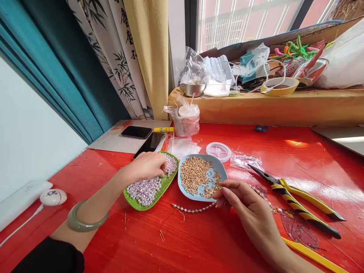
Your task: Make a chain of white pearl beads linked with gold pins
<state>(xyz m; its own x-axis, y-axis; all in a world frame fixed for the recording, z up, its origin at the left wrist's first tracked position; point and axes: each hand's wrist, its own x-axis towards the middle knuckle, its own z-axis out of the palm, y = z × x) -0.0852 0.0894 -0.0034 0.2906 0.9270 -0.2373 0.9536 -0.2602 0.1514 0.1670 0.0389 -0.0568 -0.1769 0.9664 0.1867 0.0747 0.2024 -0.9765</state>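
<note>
My left hand (148,167) rests over a green leaf-shaped dish (142,204) heaped with pale pearl beads (143,189); its fingers curl down into the beads, pinched together. My right hand (244,206) sits at the near rim of a blue dish (182,185) full of small gold beads (196,174). Its fingers pinch a strand of strung pearls (192,209) that trails left across the red table (199,242). What the left fingertips hold is hidden.
Yellow-and-black pliers (298,203) lie right of my right hand. A clear thread spool (218,151), small plastic bags, two phones (136,132) and a glue stick sit behind the dishes. A computer mouse (53,197) is at the far left. The cluttered window ledge runs along the back.
</note>
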